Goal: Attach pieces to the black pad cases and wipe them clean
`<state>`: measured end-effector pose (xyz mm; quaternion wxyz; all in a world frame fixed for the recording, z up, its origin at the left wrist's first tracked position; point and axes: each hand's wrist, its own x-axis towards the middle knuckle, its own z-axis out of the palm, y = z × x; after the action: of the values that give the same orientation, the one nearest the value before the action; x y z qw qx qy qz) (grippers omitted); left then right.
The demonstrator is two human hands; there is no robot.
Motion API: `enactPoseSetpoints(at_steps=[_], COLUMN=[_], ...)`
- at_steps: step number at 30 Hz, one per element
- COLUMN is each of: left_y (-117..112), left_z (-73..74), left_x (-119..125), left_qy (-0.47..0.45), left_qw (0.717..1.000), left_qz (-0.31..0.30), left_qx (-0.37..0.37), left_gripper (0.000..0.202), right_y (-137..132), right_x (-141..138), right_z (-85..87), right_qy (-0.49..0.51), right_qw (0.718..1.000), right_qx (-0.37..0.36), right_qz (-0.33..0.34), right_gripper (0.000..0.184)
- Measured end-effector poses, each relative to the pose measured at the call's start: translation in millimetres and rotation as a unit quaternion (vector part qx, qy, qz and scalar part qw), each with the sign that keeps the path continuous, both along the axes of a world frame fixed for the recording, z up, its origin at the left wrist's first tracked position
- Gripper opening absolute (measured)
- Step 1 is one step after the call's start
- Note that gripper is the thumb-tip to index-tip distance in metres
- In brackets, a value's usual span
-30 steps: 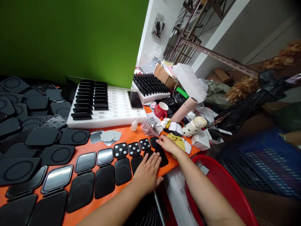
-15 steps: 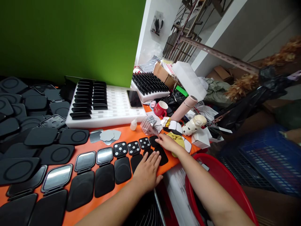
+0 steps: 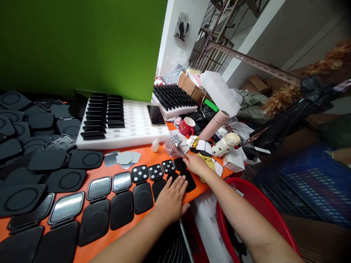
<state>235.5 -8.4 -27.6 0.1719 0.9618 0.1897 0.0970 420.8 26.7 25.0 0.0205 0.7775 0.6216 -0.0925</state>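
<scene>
A row of open black hinged cases [image 3: 120, 199] lies across the orange table [image 3: 148, 157]; some hold mirrors, others show white glue dots [image 3: 140, 174]. My left hand [image 3: 171, 199] lies flat with fingers spread on the black lids near the row's right end. My right hand [image 3: 195, 164] rests on the last case [image 3: 186, 177] at the far right, fingers curled down onto it, beside a yellow cloth [image 3: 207, 165]. Whether it holds anything is hidden.
A white foam tray [image 3: 137, 126] with black parts and a phone [image 3: 155, 115] stands behind. Loose black lids [image 3: 33, 146] pile at the left. A small glue bottle [image 3: 155, 144], clear bag [image 3: 173, 145], red mug [image 3: 187, 126] and clutter sit at the right. A red tub [image 3: 255, 212] is below.
My right hand has shifted slightly toward the clear bag over the last case. The left hand stays flat on the lids. The camera has drifted a little.
</scene>
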Motion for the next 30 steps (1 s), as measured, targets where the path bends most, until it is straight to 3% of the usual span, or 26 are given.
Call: enactPoseSetpoints(at_steps=[6,9,15,22,26,30], left_y=[0,0,1,-1,-2,-1], left_z=[3.5,5.0,4.6,11.6,18.2,25.6], left_x=[0,0,0,-4,-9,-12], left_qy=[0.000,0.002,0.002,-0.001,0.005,0.005], left_qw=[1.000,1.000,1.000,1.000,1.000,0.999], left_qz=[-0.002,-0.003,-0.008,-0.009,-0.012,-0.037], left_qx=[-0.006,-0.009,-0.012,0.006,0.020,0.032], left_gripper=[0.069,0.070,0.069,0.069,0.068,0.056], right_y=[-26,-36,-37,-23,-2,40], right_x=[-13,-20,-27,-42,-83,-144], right_z=[7.5,-0.9,-15.6,8.0,23.5,23.4], right_qy=[0.031,0.030,-0.004,-0.030,-0.011,0.042], right_qw=[0.996,0.993,0.994,0.995,0.992,0.980], right_qx=[0.017,0.028,0.011,-0.009,0.038,0.050], right_qz=[0.082,0.113,0.107,0.094,0.120,0.186], right_gripper=[0.034,0.039,0.050,0.036,0.030,0.032])
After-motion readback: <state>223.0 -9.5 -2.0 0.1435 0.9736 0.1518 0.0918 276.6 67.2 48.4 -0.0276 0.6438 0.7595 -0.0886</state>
